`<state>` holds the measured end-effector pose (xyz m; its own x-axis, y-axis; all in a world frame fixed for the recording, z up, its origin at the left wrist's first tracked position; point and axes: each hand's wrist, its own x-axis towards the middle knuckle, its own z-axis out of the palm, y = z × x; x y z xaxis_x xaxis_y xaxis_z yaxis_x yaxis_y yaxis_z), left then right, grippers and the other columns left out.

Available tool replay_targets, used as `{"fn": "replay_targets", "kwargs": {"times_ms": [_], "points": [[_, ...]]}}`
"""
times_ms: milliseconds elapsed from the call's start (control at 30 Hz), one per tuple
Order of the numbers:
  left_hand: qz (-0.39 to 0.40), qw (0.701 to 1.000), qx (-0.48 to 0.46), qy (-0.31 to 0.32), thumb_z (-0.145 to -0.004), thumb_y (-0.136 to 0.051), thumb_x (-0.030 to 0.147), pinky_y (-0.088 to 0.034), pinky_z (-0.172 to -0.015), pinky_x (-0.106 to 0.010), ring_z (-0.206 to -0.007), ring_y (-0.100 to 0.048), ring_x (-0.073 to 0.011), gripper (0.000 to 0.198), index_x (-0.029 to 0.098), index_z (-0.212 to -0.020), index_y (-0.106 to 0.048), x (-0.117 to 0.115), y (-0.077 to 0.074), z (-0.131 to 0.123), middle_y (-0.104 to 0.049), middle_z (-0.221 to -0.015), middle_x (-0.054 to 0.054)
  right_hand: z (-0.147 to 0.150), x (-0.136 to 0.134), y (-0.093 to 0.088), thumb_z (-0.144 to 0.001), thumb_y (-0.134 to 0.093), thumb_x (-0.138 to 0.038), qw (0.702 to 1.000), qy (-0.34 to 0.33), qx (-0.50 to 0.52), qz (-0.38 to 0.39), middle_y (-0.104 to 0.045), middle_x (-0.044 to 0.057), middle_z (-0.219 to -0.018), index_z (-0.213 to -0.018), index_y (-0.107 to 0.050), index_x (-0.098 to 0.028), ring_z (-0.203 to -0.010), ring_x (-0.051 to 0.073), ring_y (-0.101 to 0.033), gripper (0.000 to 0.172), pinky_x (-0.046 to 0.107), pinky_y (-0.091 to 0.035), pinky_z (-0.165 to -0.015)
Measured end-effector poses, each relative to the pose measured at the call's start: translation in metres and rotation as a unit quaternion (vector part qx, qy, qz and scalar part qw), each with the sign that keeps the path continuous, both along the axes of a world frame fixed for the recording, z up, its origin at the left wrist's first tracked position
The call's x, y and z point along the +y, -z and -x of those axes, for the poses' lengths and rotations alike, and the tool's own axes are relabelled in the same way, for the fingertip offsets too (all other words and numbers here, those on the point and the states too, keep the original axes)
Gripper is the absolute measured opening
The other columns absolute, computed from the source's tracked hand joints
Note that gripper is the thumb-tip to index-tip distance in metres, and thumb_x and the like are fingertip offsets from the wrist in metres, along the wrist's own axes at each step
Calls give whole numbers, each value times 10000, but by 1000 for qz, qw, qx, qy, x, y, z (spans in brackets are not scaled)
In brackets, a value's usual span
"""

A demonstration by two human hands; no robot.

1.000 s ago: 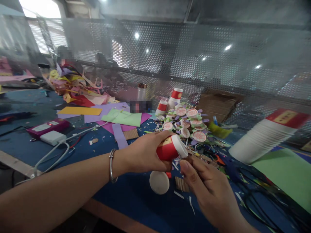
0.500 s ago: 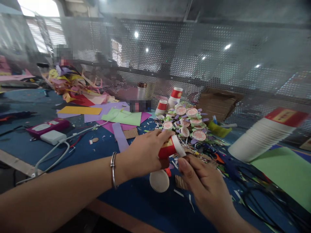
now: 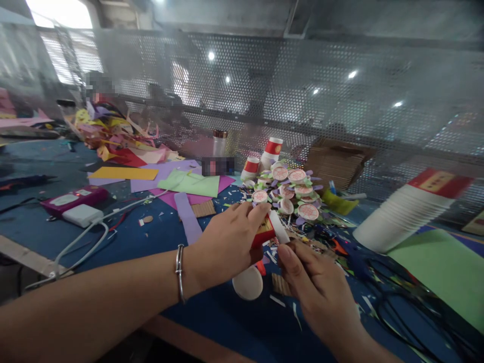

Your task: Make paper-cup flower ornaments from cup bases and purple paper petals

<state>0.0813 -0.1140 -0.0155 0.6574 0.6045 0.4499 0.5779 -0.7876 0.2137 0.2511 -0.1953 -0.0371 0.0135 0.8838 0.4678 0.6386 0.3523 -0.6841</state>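
Observation:
My left hand [image 3: 230, 234] is wrapped around a red and white paper cup [image 3: 265, 233], which lies tilted on its side with the white end to the right. At that end, my right hand [image 3: 315, 282] is closed, thumb and fingers pinched together against the cup's white edge; anything else between those fingers is hidden. Below the cup lies a round white disc [image 3: 247, 283] on the blue table. Beside it is a small piece of corrugated cardboard [image 3: 281, 285], partly behind my right hand.
Behind my hands is a pile of paper flowers with printed discs [image 3: 291, 194]. Stacked paper cups [image 3: 412, 212] lean at the right, near green paper [image 3: 446, 272] and black cables [image 3: 401, 312]. Coloured sheets [image 3: 189, 181], a purple box [image 3: 73, 199] and a white adapter [image 3: 83, 214] lie left.
My left hand has shifted slightly right on the cup, covering more of its red side. My right hand stays at the white end. The view has moved a little.

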Motion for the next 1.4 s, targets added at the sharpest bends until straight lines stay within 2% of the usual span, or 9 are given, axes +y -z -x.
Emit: {"fn": "replay_targets", "kwargs": {"times_ms": [167, 267, 333, 433, 567, 800, 967, 1267, 1400], "points": [[13, 999, -28, 11, -808, -630, 225, -459, -1025, -485, -1227, -538, -330, 644, 141, -1397, -383, -8, -1, -2, -565, -1341, -165, -1, 1, -2, -1008, -485, -444, 1000, -11, 15, -9, -447, -50, -531, -685, -516, -218, -460, 105, -410, 395, 227, -334, -448], [122, 987, -91, 59, -757, -720, 350, -503, -907, -425, -1068, -607, -293, 638, 158, -1310, -467, -4, -9, 3, -631, -1214, -126, -4, 1, -7, -1007, -483, -446, 1000, 0, 5, -23, -461, -41, -548, -669, -518, -217, -482, 112, -429, 410, 234, -352, -472], [247, 959, -105, 96, -798, -710, 467, -502, -734, -338, -863, -623, -220, 548, 180, -1231, -535, 5, -16, 8, -671, -1034, -73, -5, 1, -11, -1006, -485, -442, 999, 8, -9, -31, -470, -33, -559, -648, -505, -217, -501, 116, -443, 423, 241, -359, -489], [386, 904, -128, 136, -767, -747, 567, -459, -653, -266, -787, -591, -163, 601, 182, -1199, -585, 22, -24, 14, -660, -959, -39, -7, 2, -13, -1006, -488, -433, 999, 5, -21, -31, -479, -32, -568, -662, -520, -217, -516, 117, -447, 408, 245, -368, -505], [451, 867, -106, 184, -725, -805, 479, -458, -615, -245, -732, -570, -140, 577, 155, -1160, -607, 29, -24, 15, -645, -907, -32, -6, 1, -12, -1008, -483, -422, 1000, -18, -1, -16, -502, -29, -595, -688, -528, -225, -549, 122, -479, 378, 240, -400, -522], [413, 887, -129, 160, -645, -767, 209, -471, -609, -247, -734, -581, -150, 515, 177, -1127, -589, 18, -16, 10, -662, -922, -17, -7, -1, -11, -1009, -489, -397, 998, -42, -34, -31, -499, -43, -581, -700, -527, -224, -517, 112, -475, 356, 237, -368, -492], [347, 923, -95, 136, -633, -763, 239, -448, -592, -248, -709, -588, -154, 526, 190, -1134, -609, 19, -18, 14, -672, -894, -7, -5, -3, -10, -1016, -474, -410, 998, -29, -58, -26, -482, -50, -564, -705, -537, -221, -497, 106, -460, 370, 245, -328, -484], [306, 936, -106, 139, -667, -749, 239, -477, -661, -267, -797, -651, -193, 515, 206, -1156, -594, 14, -14, 9, -702, -954, -9, -1, -5, -8, -1013, -473, -434, 999, -11, -43, -24, -487, -47, -549, -728, -550, -226, -486, 119, -452, 361, 253, -318, -475], [247, 958, -102, 99, -663, -755, 252, -461, -653, -289, -794, -658, -214, 496, 205, -1127, -586, 10, -12, 5, -707, -969, -28, -2, -5, -6, -1017, -465, -435, 999, 2, -50, -21, -479, -49, -561, -724, -539, -221, -509, 116, -457, 370, 250, -335, -507]]}}
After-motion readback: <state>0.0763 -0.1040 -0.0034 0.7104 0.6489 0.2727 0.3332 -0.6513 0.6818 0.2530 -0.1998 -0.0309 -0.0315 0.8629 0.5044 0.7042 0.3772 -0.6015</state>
